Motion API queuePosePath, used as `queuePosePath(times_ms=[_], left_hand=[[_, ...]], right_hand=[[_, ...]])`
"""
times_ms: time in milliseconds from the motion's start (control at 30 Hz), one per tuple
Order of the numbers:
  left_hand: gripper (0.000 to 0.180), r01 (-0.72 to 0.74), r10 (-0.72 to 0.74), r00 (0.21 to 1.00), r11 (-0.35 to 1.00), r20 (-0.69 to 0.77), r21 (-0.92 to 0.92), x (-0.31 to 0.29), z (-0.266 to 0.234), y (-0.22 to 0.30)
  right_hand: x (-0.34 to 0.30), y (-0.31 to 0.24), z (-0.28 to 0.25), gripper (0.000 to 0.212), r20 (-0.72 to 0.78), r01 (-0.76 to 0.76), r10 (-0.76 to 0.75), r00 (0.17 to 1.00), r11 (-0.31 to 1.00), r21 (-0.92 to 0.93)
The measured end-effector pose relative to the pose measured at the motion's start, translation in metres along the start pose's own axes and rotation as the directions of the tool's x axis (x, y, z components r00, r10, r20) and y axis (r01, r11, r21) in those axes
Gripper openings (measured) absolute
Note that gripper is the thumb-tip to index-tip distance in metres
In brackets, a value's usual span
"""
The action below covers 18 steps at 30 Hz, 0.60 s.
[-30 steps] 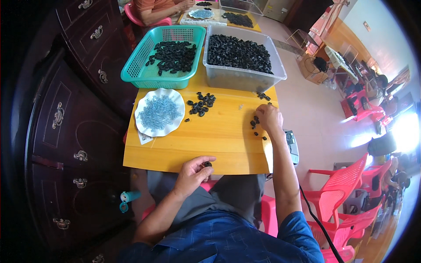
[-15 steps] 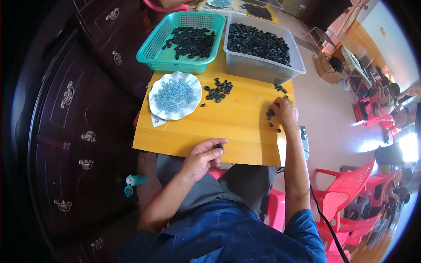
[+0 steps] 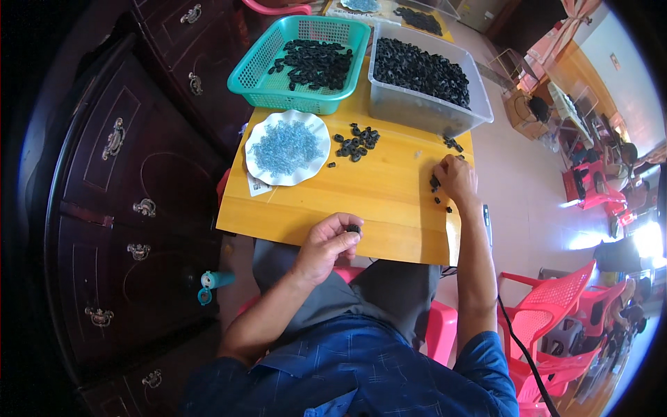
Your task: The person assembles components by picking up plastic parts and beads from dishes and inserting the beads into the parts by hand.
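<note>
Between the thumb and curled fingers of my left hand [image 3: 325, 249] is a small black plastic part [image 3: 353, 229], held above the table's near edge. My right hand [image 3: 457, 179] rests at the right side of the yellow table [image 3: 326, 201], fingertips pinched together and pointing down among small black pieces [image 3: 435, 183]. What those fingertips hold, if anything, is hidden. More black pieces [image 3: 453, 144] lie just beyond that hand. A loose pile of black ring-like parts [image 3: 356, 143] sits mid-table, beside a white scalloped plate [image 3: 321, 154] heaped with small clear bluish pieces [image 3: 285, 147].
At the back stand a green plastic basket [image 3: 240, 81] and a translucent bin [image 3: 431, 117], both holding many black parts. A dark wooden cabinet [image 3: 139, 187] flanks the left. Pink chairs [image 3: 549, 299] stand on the right, with a black cable [image 3: 517, 340] near my right arm.
The forefinger of my left hand has curled in around the black part. My right hand stays at the right-hand pieces. The whole view has shifted slightly.
</note>
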<state>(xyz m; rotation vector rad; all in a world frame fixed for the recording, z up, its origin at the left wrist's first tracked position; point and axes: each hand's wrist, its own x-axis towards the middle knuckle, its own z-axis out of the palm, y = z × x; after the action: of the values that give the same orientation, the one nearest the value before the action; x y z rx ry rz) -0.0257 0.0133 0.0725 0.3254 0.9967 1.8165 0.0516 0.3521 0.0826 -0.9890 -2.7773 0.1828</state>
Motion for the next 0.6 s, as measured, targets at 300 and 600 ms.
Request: queuePosePath(times_ms=[300,600], left_hand=[[0.018,-0.136,0.159,0.985,0.956,-0.07,0.261,0.003,-0.004,-0.007],[0.019,-0.129,0.156,0.986,0.932,-0.053,0.338,0.003,-0.001,-0.007]], right_hand=[[-0.031,-0.037,-0.027,0.016,-0.222,0.036,0.121,0.968,0.805,0.593],[-0.092,-0.081,-0.004,0.006,0.088,-0.08,-0.022,0.996,0.255,0.964]])
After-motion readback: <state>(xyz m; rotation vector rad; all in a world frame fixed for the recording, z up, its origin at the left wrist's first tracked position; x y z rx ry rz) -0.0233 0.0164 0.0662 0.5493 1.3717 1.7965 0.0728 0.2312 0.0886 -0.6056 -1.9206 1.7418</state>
